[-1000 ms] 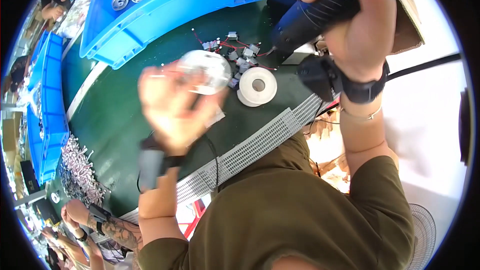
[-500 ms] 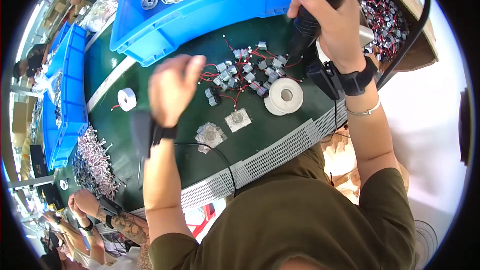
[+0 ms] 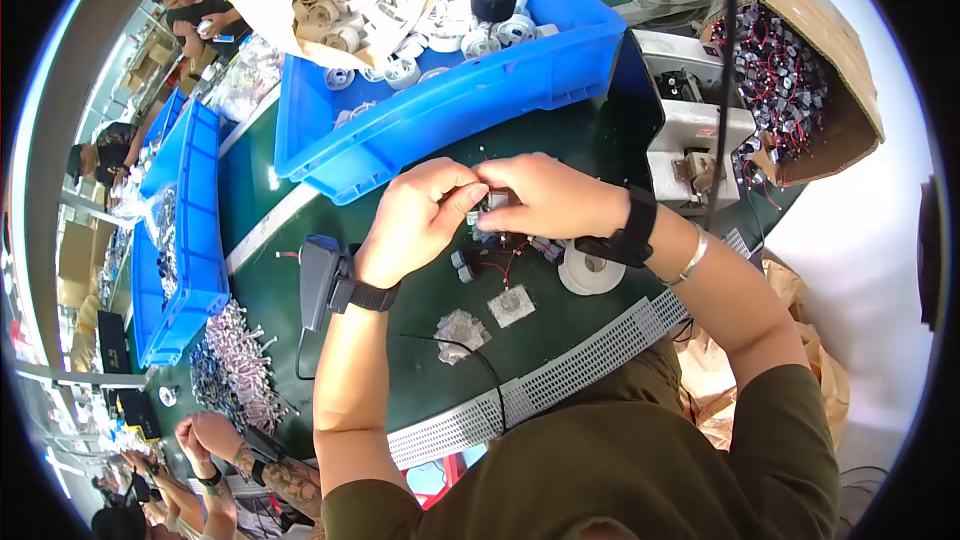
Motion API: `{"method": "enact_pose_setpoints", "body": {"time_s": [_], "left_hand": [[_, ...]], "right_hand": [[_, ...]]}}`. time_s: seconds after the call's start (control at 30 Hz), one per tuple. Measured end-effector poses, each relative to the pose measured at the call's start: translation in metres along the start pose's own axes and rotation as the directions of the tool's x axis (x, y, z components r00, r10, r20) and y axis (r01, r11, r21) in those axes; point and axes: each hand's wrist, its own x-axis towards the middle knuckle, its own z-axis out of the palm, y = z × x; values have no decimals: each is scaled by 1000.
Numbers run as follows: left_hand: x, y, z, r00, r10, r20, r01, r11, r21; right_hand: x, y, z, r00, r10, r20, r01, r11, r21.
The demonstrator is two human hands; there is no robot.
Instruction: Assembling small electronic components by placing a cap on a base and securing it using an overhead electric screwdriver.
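My left hand (image 3: pixel 415 220) and right hand (image 3: pixel 545 198) meet over the green work mat (image 3: pixel 560 325), fingertips pressed together on a small grey component (image 3: pixel 492 202) with red leads. It sits right between the two sets of fingers, my left thumb and forefinger closed on its left side, my right fingers curled shut around its right side and covering most of it, so I cannot tell which way its long axis runs. Both hands are equally close; neither has to reach. Just below the pinch, on the mat, lies a loose cluster of similar small parts with red wires (image 3: pixel 500 260), nearer my right wrist than my left. To the right of that cluster, touching my right forearm's shadow, rests a white tape roll (image 3: pixel 590 270). Two small flat pieces (image 3: pixel 512 306) lie nearer my body. Beyond my knuckles stands the blue bin (image 3: pixel 450 105) of white spools.
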Motion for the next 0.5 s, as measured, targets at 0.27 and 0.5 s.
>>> {"method": "enact_pose_setpoints", "body": {"time_s": [0.27,0.5], "left_hand": [[98,-40,-76,818,-27,-575,98,991,93],[219,-133,-80,935,82,-346,251,537,806]], "right_hand": [[-10,13,-26,914,-244,-324,249,968,-27],[-47,9,-28,982,22,-190,31,962,270]]}}
